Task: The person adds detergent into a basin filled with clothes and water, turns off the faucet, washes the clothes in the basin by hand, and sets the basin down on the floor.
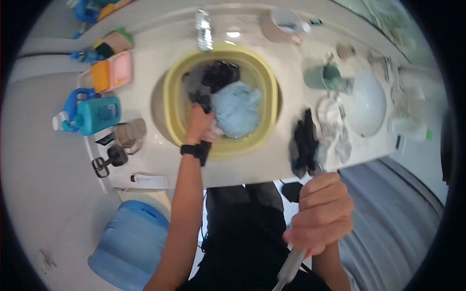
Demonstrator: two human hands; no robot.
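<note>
My left hand [200,123], with a black band at its wrist, reaches into a yellow basin [170,97] of water. Its fingers are closed on a wet black cloth [200,99]. Right beside it lies a light blue cloth [237,109], bunched up, and more dark cloth [221,75] sits behind. My right hand [323,211] is a fist in front of the counter's edge, wrapped round a pale, stick-like handle [290,269] that points down toward my body. What its upper end joins is hidden.
A faucet [204,29] overhangs the basin. Dark socks [305,143] and white-grey socks [334,128] lie at the right, near a green cup [323,77] and a white bowl [366,104]. A teal bottle [99,115], clear mug [130,133] and white tube [149,181] stand left.
</note>
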